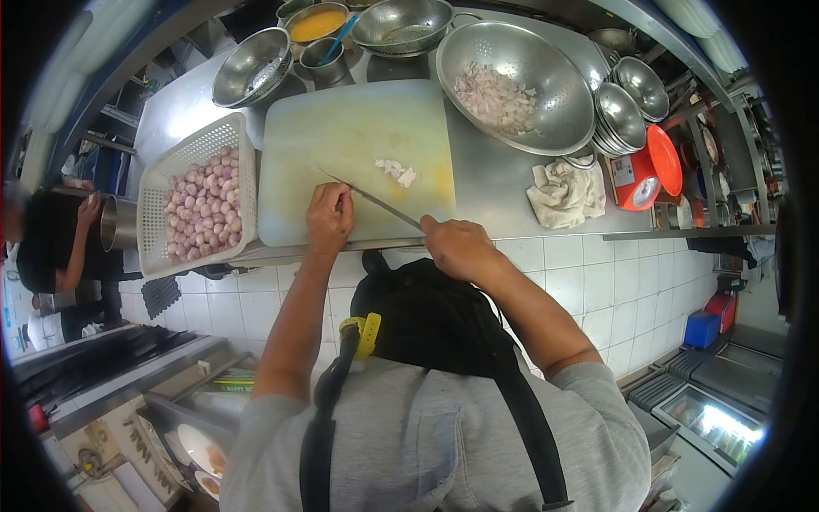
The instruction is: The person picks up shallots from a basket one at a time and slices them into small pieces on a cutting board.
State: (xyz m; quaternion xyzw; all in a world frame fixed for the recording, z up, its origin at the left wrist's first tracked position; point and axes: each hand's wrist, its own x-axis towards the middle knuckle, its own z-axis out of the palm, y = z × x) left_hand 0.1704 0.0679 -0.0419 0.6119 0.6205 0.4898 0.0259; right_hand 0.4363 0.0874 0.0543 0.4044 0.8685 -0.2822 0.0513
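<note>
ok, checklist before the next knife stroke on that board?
1. Knife gripped in right hand: ok.
2. Left hand on the cutting board, right against the blade; fingertips clear of the edge: cannot tell.
3. Piece held under left hand: cannot tell, hidden.
4. Free board space: ok, only a small pile of cut pieces.
5. White basket of whole shallots beside the board: ok.
6. Colander has room left: ok.
</note>
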